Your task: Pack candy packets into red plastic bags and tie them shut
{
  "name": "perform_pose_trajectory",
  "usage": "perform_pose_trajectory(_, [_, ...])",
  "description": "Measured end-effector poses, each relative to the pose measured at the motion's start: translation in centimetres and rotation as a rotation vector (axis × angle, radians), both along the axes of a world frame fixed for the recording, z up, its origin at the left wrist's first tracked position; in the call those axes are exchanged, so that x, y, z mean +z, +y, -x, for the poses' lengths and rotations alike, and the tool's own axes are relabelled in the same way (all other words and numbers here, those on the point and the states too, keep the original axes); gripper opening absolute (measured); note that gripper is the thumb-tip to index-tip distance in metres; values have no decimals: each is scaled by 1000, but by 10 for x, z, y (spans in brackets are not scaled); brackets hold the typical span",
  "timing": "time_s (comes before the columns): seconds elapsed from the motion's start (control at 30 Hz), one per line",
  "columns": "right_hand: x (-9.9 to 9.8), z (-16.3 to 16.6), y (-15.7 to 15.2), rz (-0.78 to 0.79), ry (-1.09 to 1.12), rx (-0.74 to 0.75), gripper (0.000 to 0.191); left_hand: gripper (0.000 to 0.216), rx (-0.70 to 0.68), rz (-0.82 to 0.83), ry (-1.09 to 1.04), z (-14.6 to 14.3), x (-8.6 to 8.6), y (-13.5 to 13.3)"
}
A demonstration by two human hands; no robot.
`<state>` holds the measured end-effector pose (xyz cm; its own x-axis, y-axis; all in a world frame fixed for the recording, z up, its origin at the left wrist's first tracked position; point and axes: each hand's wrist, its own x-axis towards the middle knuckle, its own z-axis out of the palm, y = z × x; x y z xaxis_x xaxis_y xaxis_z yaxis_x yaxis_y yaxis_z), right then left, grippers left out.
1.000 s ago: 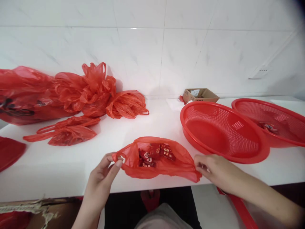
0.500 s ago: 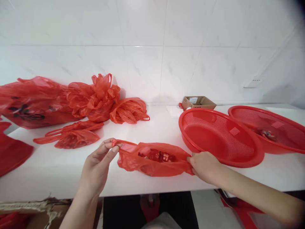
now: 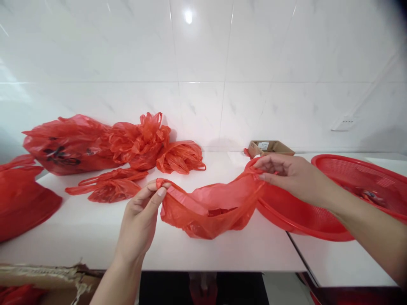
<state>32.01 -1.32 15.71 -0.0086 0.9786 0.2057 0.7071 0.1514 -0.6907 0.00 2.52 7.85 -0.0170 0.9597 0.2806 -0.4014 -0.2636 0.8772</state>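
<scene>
A thin red plastic bag [image 3: 206, 220] is stretched between my two hands over the white table. My left hand [image 3: 141, 220] pinches its left end between thumb and fingers. At the other end, my right hand [image 3: 289, 176] grips the raised edge of the bag, in front of the near red basket. Inside the bag's mouth a dark red packet [image 3: 221, 212] shows in part; the rest of it is hidden by the plastic. The near red plastic basket [image 3: 295, 220] stands right behind my right hand and forearm.
A second red basket [image 3: 337, 160] with small packets inside stands at the right. Several red bags [image 3: 140, 142] lie at the back left, with another red bag [image 3: 25, 203] at the left edge. A small cardboard box [image 3: 270, 148] sits by the wall. A torn carton [image 3: 57, 275] is at lower left.
My right hand has risen and lifted the bag's right end, so less of the packet inside shows. My left hand keeps its pinch. The view has tilted slightly upward.
</scene>
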Motion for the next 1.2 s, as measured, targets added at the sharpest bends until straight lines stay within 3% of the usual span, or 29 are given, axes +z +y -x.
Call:
perform_pose_trajectory(0.17, [2, 13, 4, -165, 280, -21, 25, 12, 26, -103, 15, -7, 12, 3])
perform_pose_trajectory(0.47, [16, 31, 13, -295, 122, 64, 17, 44, -119, -82, 217, -4, 28, 5])
perform_pose_trajectory(0.7, [32, 75, 15, -339, 52, 279, 10, 80, -569, 17, 549, -27, 48, 10])
perform_pose_trajectory(0.77, [36, 95, 16, -321, 40, 422, 12, 66, -627, -65, 637, -39, 52, 13])
perform_pose_trajectory(0.83, [36, 109, 19, -310, 40, 539, 16, 31, -610, -156, 682, -48, 54, 19])
perform_pose_trajectory(0.9, [31, 112, 25, -337, 44, 565, 20, 11, -580, -132, 675, -52, 54, 26])
perform_pose_trajectory(1.03, [6, 93, 38, -367, 2, 458, 25, 35, -581, 76, 626, -46, 48, 40])
perform_pose_trajectory(1.2, [-29, 77, 47, -269, -20, 345, 16, 42, -624, 117, 615, -42, 40, 45])
